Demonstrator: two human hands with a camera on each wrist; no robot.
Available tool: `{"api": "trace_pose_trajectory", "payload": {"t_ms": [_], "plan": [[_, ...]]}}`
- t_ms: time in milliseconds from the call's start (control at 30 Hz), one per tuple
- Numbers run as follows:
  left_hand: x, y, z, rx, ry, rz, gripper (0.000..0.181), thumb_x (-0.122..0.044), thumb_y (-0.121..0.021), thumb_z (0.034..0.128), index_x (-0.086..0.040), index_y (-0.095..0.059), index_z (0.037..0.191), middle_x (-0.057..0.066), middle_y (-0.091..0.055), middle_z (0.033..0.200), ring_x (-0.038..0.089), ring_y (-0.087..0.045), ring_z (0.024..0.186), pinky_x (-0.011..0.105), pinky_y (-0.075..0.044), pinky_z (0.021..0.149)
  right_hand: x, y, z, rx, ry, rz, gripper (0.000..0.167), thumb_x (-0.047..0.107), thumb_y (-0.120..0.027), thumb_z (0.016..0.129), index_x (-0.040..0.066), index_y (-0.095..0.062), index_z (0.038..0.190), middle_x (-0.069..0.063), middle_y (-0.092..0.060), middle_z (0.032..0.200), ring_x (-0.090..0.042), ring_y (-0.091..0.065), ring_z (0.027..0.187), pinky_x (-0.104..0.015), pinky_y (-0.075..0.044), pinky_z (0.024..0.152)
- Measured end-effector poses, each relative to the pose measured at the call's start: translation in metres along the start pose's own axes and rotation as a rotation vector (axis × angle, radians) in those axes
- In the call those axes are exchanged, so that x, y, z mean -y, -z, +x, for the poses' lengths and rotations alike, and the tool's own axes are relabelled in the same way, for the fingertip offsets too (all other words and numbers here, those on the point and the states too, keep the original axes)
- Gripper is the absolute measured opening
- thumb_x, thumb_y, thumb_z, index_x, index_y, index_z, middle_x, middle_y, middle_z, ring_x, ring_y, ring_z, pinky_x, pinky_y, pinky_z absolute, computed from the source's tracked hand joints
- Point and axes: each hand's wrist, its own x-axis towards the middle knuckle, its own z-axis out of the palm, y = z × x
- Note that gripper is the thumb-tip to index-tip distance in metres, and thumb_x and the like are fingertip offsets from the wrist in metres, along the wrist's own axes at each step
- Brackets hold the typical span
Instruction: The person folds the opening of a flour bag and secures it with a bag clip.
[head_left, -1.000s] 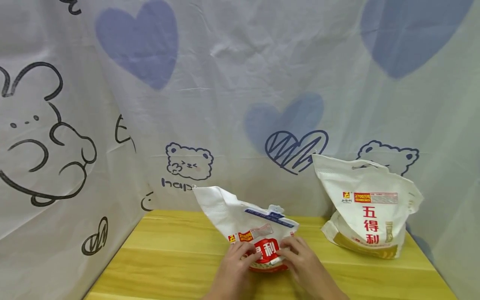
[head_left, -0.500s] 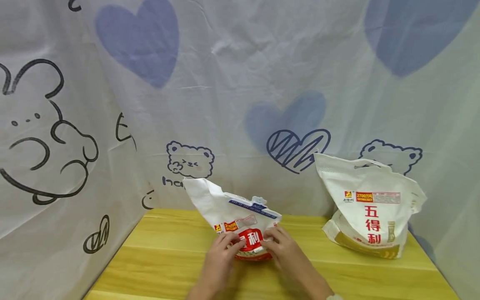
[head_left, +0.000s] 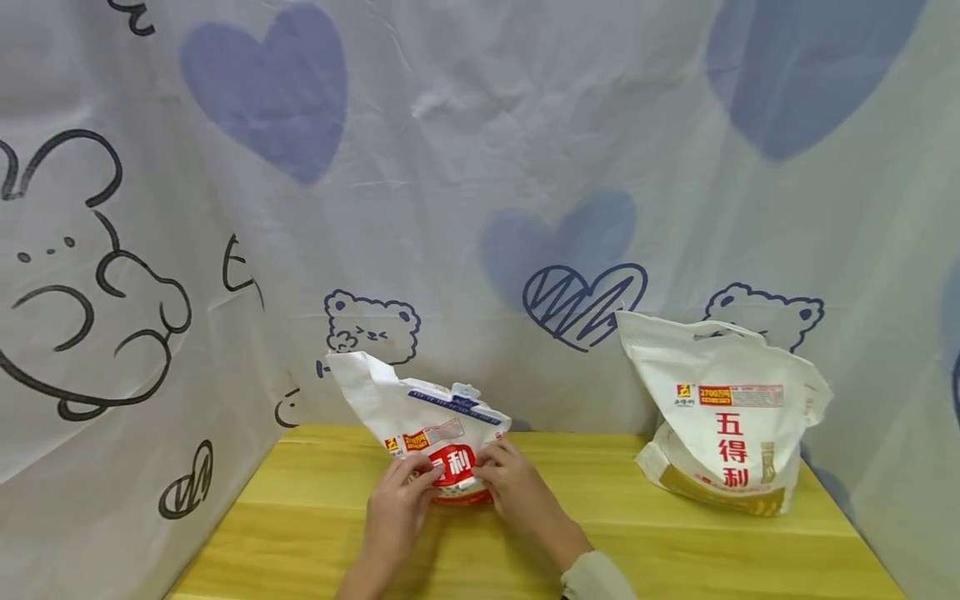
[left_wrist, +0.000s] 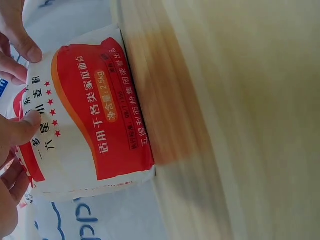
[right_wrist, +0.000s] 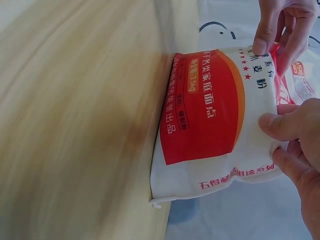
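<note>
A white and red flour bag point(head_left: 438, 429) stands on the table, its loose white top leaning to the left in the head view. My left hand point(head_left: 393, 504) pinches the bag's front at its left side, thumb pressed on the white part above the red panel point(left_wrist: 102, 115). On the other side my right hand point(head_left: 521, 492) pinches the same front between thumb and fingers. In the right wrist view the right thumb and fingers point(right_wrist: 282, 125) grip a fold of the bag. The bag's base touches the table, and its back is hidden.
A second white flour bag point(head_left: 738, 400) with a cut-out handle and red lettering stands at the right of the wooden table point(head_left: 585, 500). A white cloth point(head_left: 450, 208) with hearts and cartoon animals hangs close behind and along the left side.
Both hands have moved the flour bag to the left along the table, keeping their grip on its front. The second bag stays at the right; the head view has shifted slightly.
</note>
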Motion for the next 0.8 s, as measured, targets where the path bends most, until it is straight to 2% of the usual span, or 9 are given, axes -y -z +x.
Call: {"api": "trace_pose_trajectory", "payload": {"t_ms": [133, 333, 433, 567, 800], "plan": [[0.013, 0.003, -0.004, -0.006, 0.029, -0.009, 0.047, 0.009, -0.093, 0.0571, -0.009, -0.082, 0.100, 0.008, -0.070, 0.106, 0.028, -0.066, 0.100, 0.042, -0.057, 0.084, 0.003, -0.011, 0.010, 0.046, -0.025, -0.005, 0.015, -0.007, -0.078, 0.083, 0.005, -0.080, 0.092, -0.005, -0.067, 0.101, -0.022, -0.061, 0.101, -0.037, -0.053, 0.100], [0.038, 0.005, -0.008, -0.012, 0.070, -0.069, 0.048, 0.014, -0.091, 0.0600, -0.007, -0.081, 0.102, 0.012, -0.069, 0.109, 0.030, -0.064, 0.106, 0.036, -0.051, 0.096, 0.006, -0.027, 0.025, 0.095, -0.059, 0.023, 0.020, -0.012, -0.073, 0.086, 0.003, -0.080, 0.099, -0.007, -0.067, 0.106, -0.027, -0.061, 0.112, -0.046, -0.039, 0.114], [0.048, 0.009, -0.009, -0.011, 0.076, -0.062, 0.048, 0.015, -0.090, 0.0606, -0.005, -0.081, 0.103, 0.013, -0.069, 0.109, 0.030, -0.063, 0.106, 0.033, -0.050, 0.098, 0.008, -0.037, 0.033, 0.108, -0.058, 0.008, 0.022, -0.013, -0.071, 0.087, 0.002, -0.080, 0.101, -0.008, -0.067, 0.107, -0.028, -0.062, 0.114, -0.046, -0.038, 0.115], [0.060, 0.013, -0.012, -0.026, 0.074, -0.025, 0.048, 0.014, -0.091, 0.0595, -0.005, -0.081, 0.102, 0.013, -0.068, 0.109, 0.029, -0.063, 0.104, 0.037, -0.053, 0.093, 0.010, -0.048, 0.043, 0.139, -0.072, 0.021, 0.024, -0.013, -0.070, 0.088, 0.002, -0.080, 0.104, -0.007, -0.066, 0.110, -0.026, -0.060, 0.117, -0.044, -0.039, 0.114], [0.075, 0.016, -0.014, -0.026, 0.127, -0.020, 0.045, 0.016, -0.088, 0.0644, -0.004, -0.080, 0.104, 0.013, -0.067, 0.109, 0.029, -0.061, 0.105, 0.033, -0.051, 0.095, 0.009, -0.060, 0.055, 0.173, -0.074, 0.089, 0.031, -0.017, -0.069, 0.085, 0.000, -0.078, 0.110, -0.009, -0.065, 0.118, -0.026, -0.058, 0.121, -0.047, -0.034, 0.117]]}}
